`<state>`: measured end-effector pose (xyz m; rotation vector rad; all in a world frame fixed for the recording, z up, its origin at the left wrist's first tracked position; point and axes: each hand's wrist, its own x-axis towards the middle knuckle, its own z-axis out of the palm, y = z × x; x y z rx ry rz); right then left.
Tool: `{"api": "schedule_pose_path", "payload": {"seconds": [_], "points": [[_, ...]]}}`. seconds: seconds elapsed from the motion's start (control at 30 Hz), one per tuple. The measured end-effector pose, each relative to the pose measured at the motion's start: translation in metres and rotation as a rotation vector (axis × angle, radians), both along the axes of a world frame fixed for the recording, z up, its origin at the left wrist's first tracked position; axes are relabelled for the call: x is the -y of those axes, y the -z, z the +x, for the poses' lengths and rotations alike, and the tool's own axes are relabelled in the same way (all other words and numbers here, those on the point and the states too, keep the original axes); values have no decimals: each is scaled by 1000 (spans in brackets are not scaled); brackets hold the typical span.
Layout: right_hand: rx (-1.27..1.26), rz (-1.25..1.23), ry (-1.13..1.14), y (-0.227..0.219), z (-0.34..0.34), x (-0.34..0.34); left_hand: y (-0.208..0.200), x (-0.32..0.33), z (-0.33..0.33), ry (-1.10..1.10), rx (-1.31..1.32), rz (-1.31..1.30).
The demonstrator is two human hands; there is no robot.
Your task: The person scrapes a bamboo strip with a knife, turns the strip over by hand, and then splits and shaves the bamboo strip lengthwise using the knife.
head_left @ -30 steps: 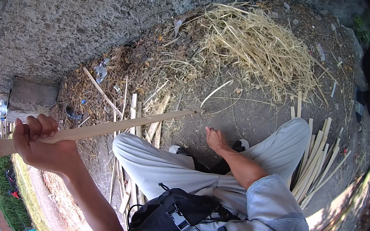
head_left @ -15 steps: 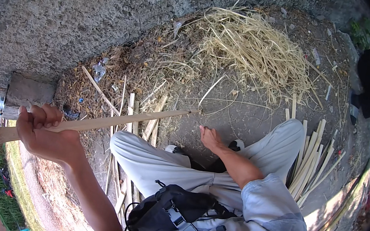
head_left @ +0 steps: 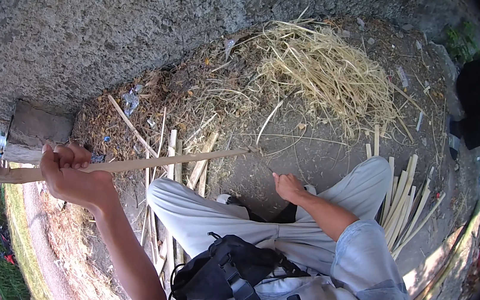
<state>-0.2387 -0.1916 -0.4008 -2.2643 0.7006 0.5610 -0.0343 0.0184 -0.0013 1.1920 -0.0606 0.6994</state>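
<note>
My left hand point(head_left: 78, 178) is closed around a long flat bamboo strip point(head_left: 160, 163), near its wide left end. The strip slants across in front of my left knee, and its narrow end lies close to the ground in the middle. My right hand point(head_left: 288, 188) is closed in front of my crossed legs. A thin dark knife-like tool point(head_left: 263, 163) extends from it toward the strip's narrow end. The tool's handle is hidden in my fingers, and I cannot tell whether its tip touches the strip.
A heap of pale shavings point(head_left: 333, 71) lies ahead by the rough wall point(head_left: 130, 22). Cut strips point(head_left: 404, 200) lie beside my right knee, and more strips point(head_left: 200, 160) by my left. A black bag point(head_left: 224, 280) hangs at my front. Someone in dark clothing point(head_left: 476, 107) is at far right.
My left hand and the strip have shifted slightly right. My right hand has drawn back a little to the right and down, away from the strip's narrow end.
</note>
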Motion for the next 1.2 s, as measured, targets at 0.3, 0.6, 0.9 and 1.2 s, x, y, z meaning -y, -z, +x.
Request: {"api": "schedule_pose_path", "payload": {"seconds": [0.3,0.6,0.9,1.2], "points": [[-83,-28,69,-3,2,-7,-3,2,-6,-60,-4,17],[105,219,217,-52,9,-3,5,-20,-23,1006,270,-13],[368,36,323,-113,9,-21,-12,20,-31,1002,52,-108],[785,279,221,-227,41,-68,-5,44,-41,1136,218,-41]]}}
